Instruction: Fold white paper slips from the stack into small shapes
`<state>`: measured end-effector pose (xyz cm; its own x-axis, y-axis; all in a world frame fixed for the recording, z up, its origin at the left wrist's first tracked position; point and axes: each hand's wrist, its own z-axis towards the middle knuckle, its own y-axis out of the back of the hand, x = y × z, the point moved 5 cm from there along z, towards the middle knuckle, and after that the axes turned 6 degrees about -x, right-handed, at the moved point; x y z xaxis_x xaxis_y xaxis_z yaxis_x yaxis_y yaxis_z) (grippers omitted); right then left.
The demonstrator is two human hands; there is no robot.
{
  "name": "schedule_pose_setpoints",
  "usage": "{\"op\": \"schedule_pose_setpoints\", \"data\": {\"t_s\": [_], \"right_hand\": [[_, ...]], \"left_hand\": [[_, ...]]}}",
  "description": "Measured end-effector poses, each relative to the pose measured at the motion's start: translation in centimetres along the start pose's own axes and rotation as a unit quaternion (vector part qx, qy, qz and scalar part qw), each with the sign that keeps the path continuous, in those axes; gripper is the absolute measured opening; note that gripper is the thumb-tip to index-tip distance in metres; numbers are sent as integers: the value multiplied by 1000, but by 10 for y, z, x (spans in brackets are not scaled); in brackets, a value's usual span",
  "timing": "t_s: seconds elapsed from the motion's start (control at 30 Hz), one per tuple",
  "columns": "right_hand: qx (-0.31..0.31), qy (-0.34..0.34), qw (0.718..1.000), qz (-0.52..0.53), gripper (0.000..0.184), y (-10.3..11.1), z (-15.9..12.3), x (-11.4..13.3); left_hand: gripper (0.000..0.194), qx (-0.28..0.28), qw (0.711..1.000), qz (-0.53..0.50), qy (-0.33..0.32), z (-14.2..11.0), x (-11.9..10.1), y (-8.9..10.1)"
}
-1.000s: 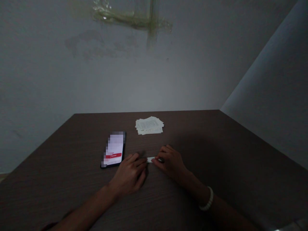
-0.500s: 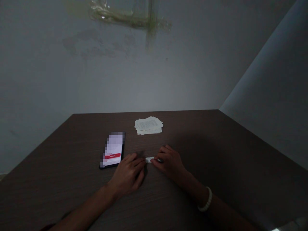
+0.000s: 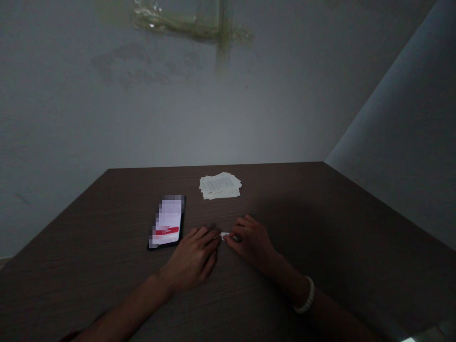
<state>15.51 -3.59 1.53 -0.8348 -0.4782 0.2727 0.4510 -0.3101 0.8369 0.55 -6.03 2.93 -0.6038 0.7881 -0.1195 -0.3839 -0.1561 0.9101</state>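
Observation:
A small white piece of paper (image 3: 224, 235), apparently folded into a narrow strip, lies low over the table between my two hands. My left hand (image 3: 195, 254) has its fingertips closed on the left end of it. The right end is pinched between the thumb and fingers of my right hand (image 3: 251, 241), and a pale beaded bracelet circles that wrist. Both ends of the paper are covered by fingers. A small dark spot shows beside my right thumb; I cannot make out what it is.
Beyond my hands, a loose stack of printed paper sheets (image 3: 220, 185) lies on the brown table (image 3: 117, 209). A phone (image 3: 168, 221) with a lit screen rests left of my left hand. A stained grey wall (image 3: 213, 118) stands behind the table.
My left fingers have shifted slightly right, toward my right hand. Less of the white paper shows between the hands. My right hand stays nearly in place.

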Motion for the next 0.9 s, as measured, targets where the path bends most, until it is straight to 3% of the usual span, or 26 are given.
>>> {"op": "schedule_pose_setpoints", "data": {"t_s": [0.47, 0.7, 0.9], "right_hand": [[3, -10, 1000, -8, 20, 0, -1, -1], [2, -20, 1000, -7, 20, 0, -1, -1], [4, -8, 1000, 9, 19, -5, -3, -6]], "left_hand": [[24, -5, 998, 51, -27, -6, 4, -1], [30, -2, 994, 94, -60, -9, -1, -1], [25, -31, 994, 83, -58, -10, 0, -2]]}}
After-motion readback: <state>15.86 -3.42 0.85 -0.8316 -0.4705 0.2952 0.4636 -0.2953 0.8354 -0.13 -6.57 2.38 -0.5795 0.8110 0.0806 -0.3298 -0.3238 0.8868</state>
